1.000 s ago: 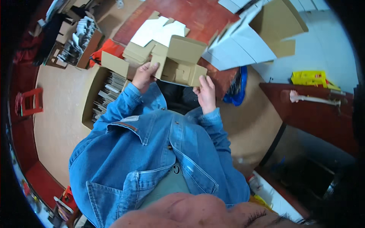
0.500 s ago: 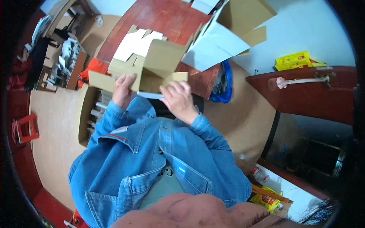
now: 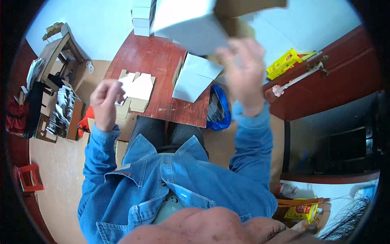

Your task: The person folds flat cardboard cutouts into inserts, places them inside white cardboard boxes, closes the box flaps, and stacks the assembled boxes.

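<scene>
**Box raised, left hand free**

In the head view we saw our right hand (image 3: 243,75) lifted high and blurred, its fingers (image 3: 227,55) spread and reaching up against the underside of a white box (image 3: 189,26) held near the top of the picture; whether they truly gripped it we could not tell. The box hung above the far edge of the red-brown surface (image 3: 150,61), clear of it. Our left hand (image 3: 105,103) hovered over the near left corner of the surface, fingers (image 3: 115,90) curled loosely inward and pinching nothing, just beside a pile of flat blanks (image 3: 136,87). A folded white box (image 3: 191,79) lay on the surface's right side. A blue bag (image 3: 221,112) sat by the surface's right edge, and yellow packs (image 3: 286,63) lay beyond it.
</scene>
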Tool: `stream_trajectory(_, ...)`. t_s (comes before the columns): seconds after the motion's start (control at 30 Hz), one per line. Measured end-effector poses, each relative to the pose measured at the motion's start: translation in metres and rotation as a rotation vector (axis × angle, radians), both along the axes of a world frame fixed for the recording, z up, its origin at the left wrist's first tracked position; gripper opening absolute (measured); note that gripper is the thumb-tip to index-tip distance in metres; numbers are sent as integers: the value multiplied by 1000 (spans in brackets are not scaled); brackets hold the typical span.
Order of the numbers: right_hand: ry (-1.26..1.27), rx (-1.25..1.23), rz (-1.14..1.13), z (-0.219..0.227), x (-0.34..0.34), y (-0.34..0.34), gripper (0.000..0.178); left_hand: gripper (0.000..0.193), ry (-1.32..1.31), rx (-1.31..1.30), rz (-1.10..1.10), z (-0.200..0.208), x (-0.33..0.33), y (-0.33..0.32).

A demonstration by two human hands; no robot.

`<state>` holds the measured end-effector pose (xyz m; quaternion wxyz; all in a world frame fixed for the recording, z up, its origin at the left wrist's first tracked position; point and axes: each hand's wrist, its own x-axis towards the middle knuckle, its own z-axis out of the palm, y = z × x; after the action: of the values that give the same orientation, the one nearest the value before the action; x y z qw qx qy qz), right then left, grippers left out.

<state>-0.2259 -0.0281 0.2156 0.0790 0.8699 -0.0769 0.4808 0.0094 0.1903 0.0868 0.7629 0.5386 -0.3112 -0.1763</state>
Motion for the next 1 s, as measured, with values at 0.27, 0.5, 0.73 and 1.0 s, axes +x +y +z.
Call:
stream_trajectory(0.27, 118, 323, -50, 19, -31, -63, 20, 11, -707, 19, 38, 48, -32, -129)
stream_trajectory(0.5, 324, 297, -39, 8, -25, -78, 21, 13, -855, 263, 176, 42, -40, -183)
stream_trajectory(0.73, 430, 178, -165, -5, -23, -87, 18, 15, -847, 158, 197, 29, -40, -189)
stream_trajectory(1.0, 480, 30, -199, -6, -17, -78, 11, 17, -759, 119, 181, 29, -42, -187)
